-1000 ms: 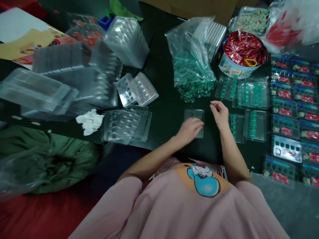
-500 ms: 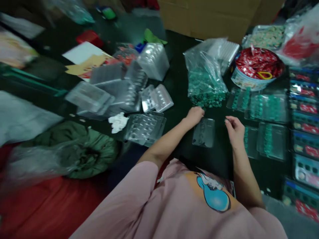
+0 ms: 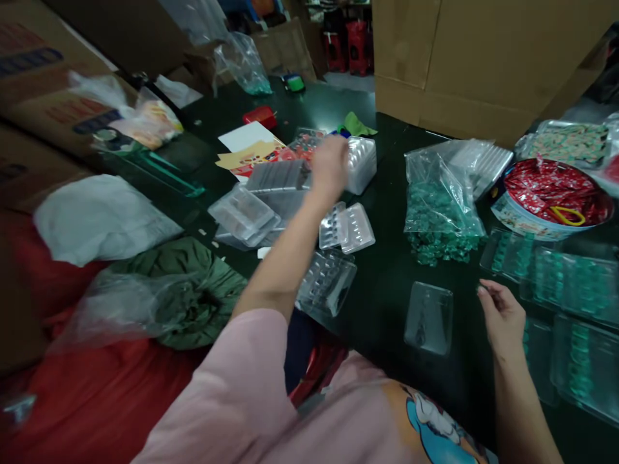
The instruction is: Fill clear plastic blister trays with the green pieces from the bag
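Observation:
My left hand (image 3: 330, 169) is stretched out over the table beside a stack of clear plastic trays (image 3: 362, 165); motion smears its fingers, and whether it touches the stack is unclear. Thumb and fingers of my right hand (image 3: 501, 314) are pinched on something small that I cannot make out. Between my arms a single clear tray (image 3: 428, 319) lies flat on the dark table. Behind it a clear bag (image 3: 438, 200) spills green translucent pieces (image 3: 441, 248). Trays holding rows of green pieces (image 3: 579, 361) lie at the right.
A round tin (image 3: 536, 222) of red shiny packets stands at the right, a yellow-handled item on top. Loose clear trays (image 3: 242, 212) and yellow cards (image 3: 254, 154) lie at the left. Cardboard (image 3: 464, 71) rises at the back. Green cloth (image 3: 193, 296) lies at the left edge.
My left hand has moved from beside the single tray, leftward and away from me, to the tray stack. My right hand keeps its pinch beside the tray. The view has swung left.

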Demonstrator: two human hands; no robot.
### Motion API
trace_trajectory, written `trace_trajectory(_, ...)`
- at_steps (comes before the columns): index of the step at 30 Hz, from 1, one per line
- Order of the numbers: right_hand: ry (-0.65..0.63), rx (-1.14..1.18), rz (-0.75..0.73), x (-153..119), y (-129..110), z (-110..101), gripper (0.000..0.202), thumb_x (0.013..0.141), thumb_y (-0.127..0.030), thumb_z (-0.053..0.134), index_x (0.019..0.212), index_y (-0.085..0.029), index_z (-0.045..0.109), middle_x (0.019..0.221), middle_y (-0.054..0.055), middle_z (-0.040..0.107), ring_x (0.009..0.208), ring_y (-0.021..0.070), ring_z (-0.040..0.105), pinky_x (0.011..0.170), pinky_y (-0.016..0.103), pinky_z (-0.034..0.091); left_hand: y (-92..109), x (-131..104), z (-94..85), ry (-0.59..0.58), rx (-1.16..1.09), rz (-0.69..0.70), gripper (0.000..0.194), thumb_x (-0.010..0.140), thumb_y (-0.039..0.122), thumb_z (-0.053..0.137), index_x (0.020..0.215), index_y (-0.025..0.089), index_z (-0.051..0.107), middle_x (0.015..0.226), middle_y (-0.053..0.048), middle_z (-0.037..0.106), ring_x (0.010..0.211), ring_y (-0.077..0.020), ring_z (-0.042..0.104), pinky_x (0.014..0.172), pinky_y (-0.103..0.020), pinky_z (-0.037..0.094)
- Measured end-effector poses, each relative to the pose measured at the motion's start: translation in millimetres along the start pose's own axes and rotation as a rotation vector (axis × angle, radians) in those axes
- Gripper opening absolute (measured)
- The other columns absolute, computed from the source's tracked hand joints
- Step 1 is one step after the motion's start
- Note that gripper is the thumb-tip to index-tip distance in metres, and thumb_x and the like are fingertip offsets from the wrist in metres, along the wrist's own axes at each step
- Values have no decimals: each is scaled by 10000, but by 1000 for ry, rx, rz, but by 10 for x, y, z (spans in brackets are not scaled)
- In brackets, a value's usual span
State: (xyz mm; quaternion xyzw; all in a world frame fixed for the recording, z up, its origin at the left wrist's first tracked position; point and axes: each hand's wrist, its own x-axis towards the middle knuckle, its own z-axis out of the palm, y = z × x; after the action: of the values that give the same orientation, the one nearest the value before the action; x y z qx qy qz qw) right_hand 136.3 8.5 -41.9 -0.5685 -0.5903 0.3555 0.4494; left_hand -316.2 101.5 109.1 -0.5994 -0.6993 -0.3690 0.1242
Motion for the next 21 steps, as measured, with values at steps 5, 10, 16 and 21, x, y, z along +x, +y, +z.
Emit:
trace_trajectory(5, 0, 102, 143, -4, -80, 188, 342, 758, -421, 723, 1029, -215, 693, 885, 42, 691, 792, 180, 655, 803, 372, 523, -748, 677, -240, 134, -174, -285, 247, 741, 360, 777, 904, 220, 655, 1097, -70, 615, 1119, -264, 532, 1061, -529, 353)
trace_trajectory(10, -59, 325, 207, -15, -237, 369, 271, 729, -364, 737, 953, -228, 667, 832, 9, 692, 826, 181, 693, 816, 347, 539, 356, -310, 110, -127, -418, -70, 137, 813, 273, 640, 870, 177, 720, 767, 14, 644, 815, -164, 633, 856, -418, 496)
trace_trajectory(16, -72, 206, 34, -186, -381, 341, 197, 821, -362, 657, 964, -226, 670, 862, 7, 685, 763, 145, 640, 718, 293, 520, 1724, -2059, 585, -680, -1156, -467, 276, 780, 404, 714, 945, 183, 708, 808, -17, 707, 707, -124, 652, 685, -273, 518)
trace_trajectory(21, -54, -7, -190, -330, -403, 251, 158, 897, -339, 576, 955, -228, 672, 917, 32, 688, 810, 168, 623, 747, 330, 514, 1966, -2378, 841, -853, -1397, -779, 354, 691, 387, 809, 917, 146, 682, 792, -23, 689, 714, -98, 654, 642, -198, 486)
